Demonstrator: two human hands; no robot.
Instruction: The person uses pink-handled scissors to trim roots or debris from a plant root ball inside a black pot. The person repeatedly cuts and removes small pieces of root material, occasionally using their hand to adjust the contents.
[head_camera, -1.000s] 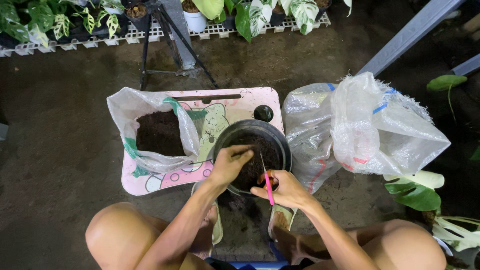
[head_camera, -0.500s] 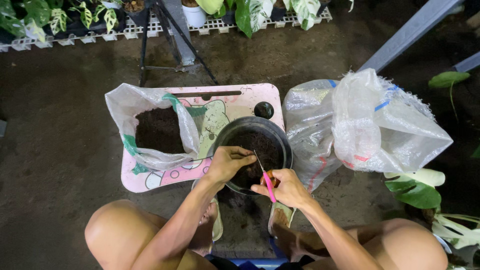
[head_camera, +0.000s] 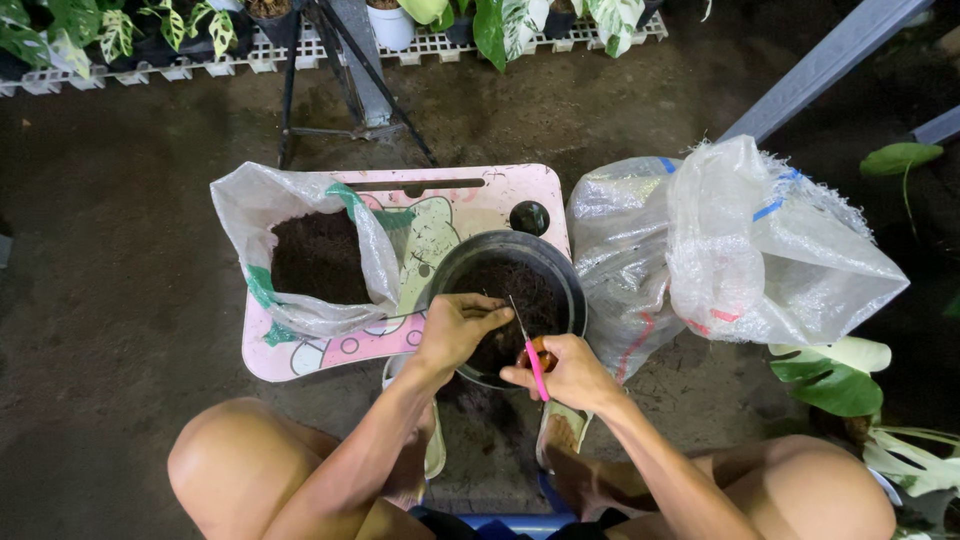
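Black pot (head_camera: 560, 262), frame centre, soil-filled; left hand (head_camera: 455, 328) pinched shut over soil; right hand (head_camera: 570, 372) closed around pink-handled scissors (head_camera: 528, 350), blades angled into pot for reach.

The pot (head_camera: 515, 262) I'm working over is black plastic with a slight sheen on the rim, full of dark, crumbly, matt soil (head_camera: 522, 300). My scissors (head_camera: 528, 350) have thin shiny metal blades and glossy pink plastic handles. The little pink table (head_camera: 470, 195) is smooth printed plastic, kinda scuffed. Both sacks, the open one with soil (head_camera: 300, 250) and the closed one (head_camera: 740, 250), are that woven translucent plastic, crinkly and a bit shiny. The floor (head_camera: 110, 250) is rough, dull concrete.
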